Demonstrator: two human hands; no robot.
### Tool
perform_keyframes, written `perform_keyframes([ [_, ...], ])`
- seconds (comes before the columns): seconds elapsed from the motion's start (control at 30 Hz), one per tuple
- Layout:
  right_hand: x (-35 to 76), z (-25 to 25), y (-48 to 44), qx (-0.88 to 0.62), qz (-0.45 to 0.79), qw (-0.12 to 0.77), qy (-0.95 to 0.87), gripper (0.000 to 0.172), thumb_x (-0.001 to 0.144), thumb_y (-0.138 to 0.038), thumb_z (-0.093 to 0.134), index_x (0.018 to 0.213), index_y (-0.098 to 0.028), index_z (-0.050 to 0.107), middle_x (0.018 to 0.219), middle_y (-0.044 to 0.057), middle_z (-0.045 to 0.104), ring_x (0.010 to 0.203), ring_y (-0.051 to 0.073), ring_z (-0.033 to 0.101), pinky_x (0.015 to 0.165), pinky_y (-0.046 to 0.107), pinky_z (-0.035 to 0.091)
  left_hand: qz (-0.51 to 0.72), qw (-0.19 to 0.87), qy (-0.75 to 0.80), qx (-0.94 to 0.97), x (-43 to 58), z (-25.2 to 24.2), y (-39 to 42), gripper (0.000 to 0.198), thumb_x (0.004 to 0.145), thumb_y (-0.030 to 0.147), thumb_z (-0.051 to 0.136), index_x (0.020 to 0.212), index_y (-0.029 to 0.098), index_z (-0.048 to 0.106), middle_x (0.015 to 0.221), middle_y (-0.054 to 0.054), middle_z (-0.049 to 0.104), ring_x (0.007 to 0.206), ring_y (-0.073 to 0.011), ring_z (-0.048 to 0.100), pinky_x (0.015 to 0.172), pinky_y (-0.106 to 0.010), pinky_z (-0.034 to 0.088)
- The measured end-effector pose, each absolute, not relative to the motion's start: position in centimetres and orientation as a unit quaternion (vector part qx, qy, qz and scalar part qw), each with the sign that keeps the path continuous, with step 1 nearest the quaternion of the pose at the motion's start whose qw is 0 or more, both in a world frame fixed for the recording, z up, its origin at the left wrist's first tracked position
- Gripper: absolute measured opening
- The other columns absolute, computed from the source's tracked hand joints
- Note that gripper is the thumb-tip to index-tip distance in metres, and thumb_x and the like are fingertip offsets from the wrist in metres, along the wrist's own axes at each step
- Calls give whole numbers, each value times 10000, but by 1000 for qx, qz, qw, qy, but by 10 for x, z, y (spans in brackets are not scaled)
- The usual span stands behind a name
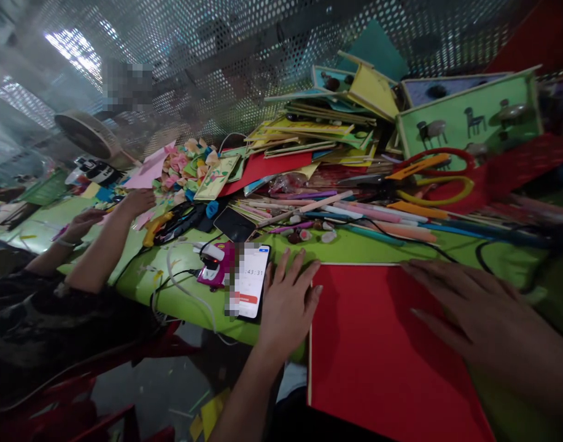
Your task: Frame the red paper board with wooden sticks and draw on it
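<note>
A red board [382,350] lies before me, with thin pale strips along its left and far edges. My left hand [288,301] rests at the board's left edge, fingers stretched out and thumb touching near the far left corner. Over the right side lies my right hand [474,313], its fingers spread flat across the board and its far right corner. Neither hand grips anything that I can see. Just left of my left hand is a lit phone [251,285] showing a timer.
Behind the board are many pens [373,215], large scissors [433,178], a dark phone [235,224] and stacked framed cards [309,132]. A purple device [214,270] with a white cable sits left. Further left, another person's arms [101,239] reach over the green table [184,313].
</note>
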State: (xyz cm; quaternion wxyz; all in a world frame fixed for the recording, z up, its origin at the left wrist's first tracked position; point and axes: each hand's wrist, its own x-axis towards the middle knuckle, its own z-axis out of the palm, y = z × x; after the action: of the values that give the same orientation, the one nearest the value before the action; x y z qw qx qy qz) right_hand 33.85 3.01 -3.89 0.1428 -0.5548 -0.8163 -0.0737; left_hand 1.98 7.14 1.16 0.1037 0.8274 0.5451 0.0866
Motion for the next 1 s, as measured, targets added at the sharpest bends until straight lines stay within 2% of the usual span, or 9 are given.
perform_keyframes([
  [0.23, 342, -44, 29, -561, -60, 136, -814, 726, 989, -611, 378, 1639, -293, 318, 1538, 130, 595, 1311, 396, 596, 1008, 609, 492, 95, 98, 545, 827, 19, 12, 71, 495, 1108, 403, 396, 1589, 296, 441, 1743, -44, 304, 1640, -328, 172, 1285, -637, 290],
  [0.4, 345, -48, 29, -562, -73, 139, -812, 776, 994, -622, 352, 1680, -285, 225, 1561, 134, 577, 1331, 409, 585, 999, 617, 498, 113, 89, 547, 825, 18, 10, 69, 491, 1103, 375, 415, 1586, 291, 438, 1739, -40, 316, 1644, -312, 165, 1289, -608, 307],
  [0.57, 346, -50, 29, -562, -57, 139, -813, 766, 984, -618, 376, 1666, -287, 269, 1581, 125, 560, 1360, 405, 562, 1046, 622, 465, 125, 72, 538, 830, 18, 8, 69, 462, 1096, 359, 439, 1550, 285, 489, 1727, -39, 343, 1639, -322, 180, 1276, -608, 339],
  [0.7, 344, -49, 29, -566, -51, 138, -811, 742, 984, -617, 374, 1647, -290, 308, 1551, 133, 586, 1329, 404, 583, 1029, 622, 471, 122, 64, 533, 835, 19, 8, 70, 456, 1090, 354, 459, 1538, 284, 509, 1709, -34, 382, 1634, -324, 199, 1267, -616, 358],
  [0.87, 341, -45, 28, -564, -57, 135, -812, 730, 992, -623, 360, 1634, -279, 323, 1542, 127, 593, 1321, 399, 584, 1030, 614, 473, 106, 52, 538, 834, 20, 8, 72, 436, 1089, 328, 461, 1518, 289, 530, 1671, -4, 450, 1611, -318, 271, 1282, -659, 299],
  [1.0, 342, -43, 28, -564, -73, 135, -811, 720, 1003, -600, 355, 1611, -215, 357, 1520, 175, 595, 1293, 414, 591, 997, 611, 491, 106, 41, 531, 840, 20, 7, 70, 457, 1094, 352, 445, 1540, 268, 499, 1704, -17, 391, 1622, -320, 239, 1287, -652, 291],
])
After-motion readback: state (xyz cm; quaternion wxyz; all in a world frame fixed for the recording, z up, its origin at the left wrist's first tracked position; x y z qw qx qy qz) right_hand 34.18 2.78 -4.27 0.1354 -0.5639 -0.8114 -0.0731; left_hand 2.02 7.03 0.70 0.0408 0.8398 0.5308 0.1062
